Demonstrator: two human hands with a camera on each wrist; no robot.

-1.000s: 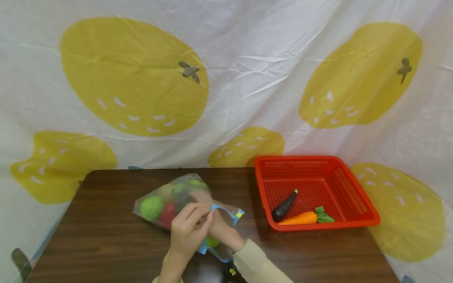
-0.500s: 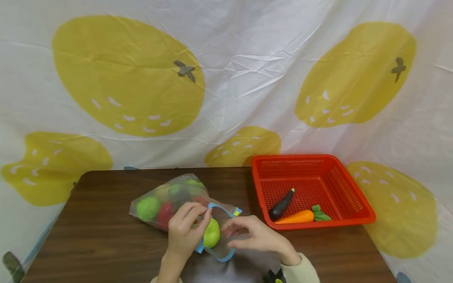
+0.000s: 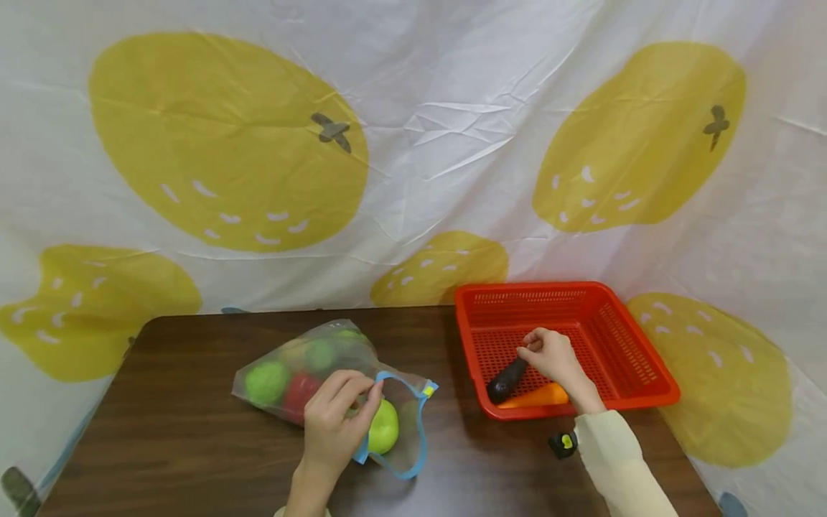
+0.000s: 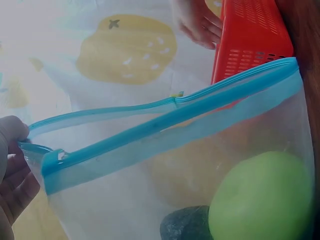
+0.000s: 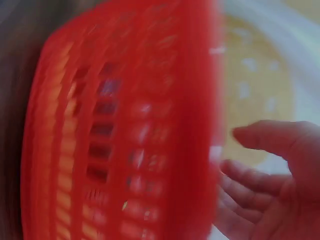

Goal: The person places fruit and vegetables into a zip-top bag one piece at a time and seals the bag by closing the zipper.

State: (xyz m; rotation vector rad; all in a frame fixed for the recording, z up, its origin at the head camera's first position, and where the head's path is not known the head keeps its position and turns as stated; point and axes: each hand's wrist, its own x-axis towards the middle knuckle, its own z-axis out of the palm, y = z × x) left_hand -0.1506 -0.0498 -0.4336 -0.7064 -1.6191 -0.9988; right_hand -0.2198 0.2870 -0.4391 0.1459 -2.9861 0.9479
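Note:
My left hand (image 3: 332, 424) pinches one corner of a clear zip bag (image 4: 120, 200) with a blue zipper edge (image 3: 422, 438), whose mouth gapes toward the right. A green apple (image 3: 385, 427) lies just inside the mouth; deeper in sit a bumpy light-green piece (image 3: 266, 382), a red one (image 3: 301, 393) and other produce, blurred by the plastic. My right hand (image 3: 554, 357) reaches over the red basket (image 3: 646, 402), fingertips by the stem end of an eggplant (image 3: 505, 382). In the right wrist view, its thumb and fingers stand apart. An orange carrot (image 3: 539, 396) lies beside the eggplant, its leaves hidden beneath the hand.
A dark brown wooden table (image 3: 194, 445) carries the bag and the basket. Behind it hangs a white cloth (image 3: 446, 129) printed with yellow fruit. The basket's front wall (image 5: 120, 125) rises beside my right hand.
My right hand has come out of the bag and moved right, over the basket. The apple now shows at the bag's mouth. My left hand keeps its pinch on the bag.

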